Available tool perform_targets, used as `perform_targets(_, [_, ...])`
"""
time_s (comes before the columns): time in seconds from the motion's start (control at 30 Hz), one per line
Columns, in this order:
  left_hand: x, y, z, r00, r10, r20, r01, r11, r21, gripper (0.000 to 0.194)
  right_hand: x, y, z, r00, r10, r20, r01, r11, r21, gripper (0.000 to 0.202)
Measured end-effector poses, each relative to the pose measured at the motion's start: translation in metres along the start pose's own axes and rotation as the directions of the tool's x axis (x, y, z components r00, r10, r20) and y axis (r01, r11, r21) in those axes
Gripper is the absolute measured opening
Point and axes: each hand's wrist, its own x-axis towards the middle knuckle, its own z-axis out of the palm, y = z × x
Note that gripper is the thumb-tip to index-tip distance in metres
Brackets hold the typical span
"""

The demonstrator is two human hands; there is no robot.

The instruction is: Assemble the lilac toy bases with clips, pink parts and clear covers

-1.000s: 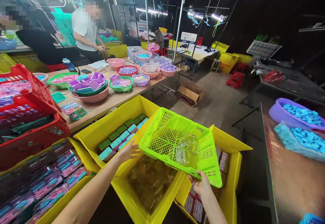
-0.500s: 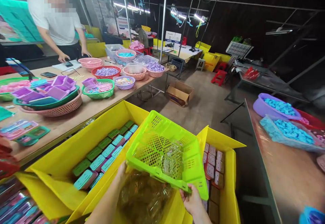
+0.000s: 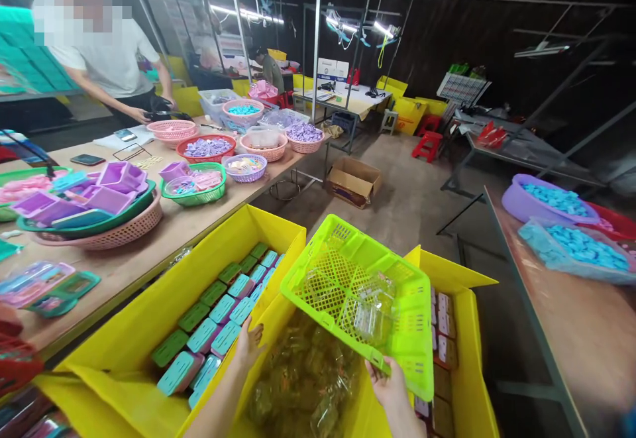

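Note:
A lime-green plastic basket (image 3: 342, 226) is tilted over a yellow box, with a few clear plastic packages (image 3: 370, 315) lying in it. My right hand (image 3: 390, 385) grips the basket's near rim. Apart from the basket, my left hand (image 3: 250, 344) has its fingers spread beside the box wall. Below the basket, crumpled clear packages (image 3: 303, 378) fill the middle yellow box. To the left, another yellow box (image 3: 106, 332) holds rows of turquoise-topped cases (image 3: 223, 309) and green-topped cases (image 3: 193, 315).
A yellow box (image 3: 479, 358) with pinkish and brown cases stands right. The left table (image 3: 199, 226) bears several baskets of small parts; a person (image 3: 116, 60) stands behind it. Blue pieces (image 3: 579, 246) lie on the right table (image 3: 556, 319). A cardboard box (image 3: 352, 179) is on the floor.
My left hand has let go of the basket's left side. The basket has shifted right in my right hand, and the clear packages in it have moved.

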Motion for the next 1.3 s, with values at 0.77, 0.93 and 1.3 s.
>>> perform_targets(0.77, [-0.002,0.018,0.016,0.998,-0.061,0.033,0.056,0.989,0.14,0.073,0.035,0.033,0.018,0.986,0.136,-0.094,-0.112,0.967,0.231,0.02])
perform_targets(0.93, [-0.009,0.004,0.02,0.999,-0.028,0.046,0.012,0.951,0.308,0.064,0.053,0.026,0.018,0.99,0.112,-0.082,-0.096,0.98,0.174,0.015])
perform_targets(1.3, [-0.002,-0.086,-0.021,0.999,-0.021,0.04,-0.01,0.753,0.657,0.065,0.032,0.063,-0.039,0.974,0.21,0.082,-0.201,0.974,-0.1,0.035])
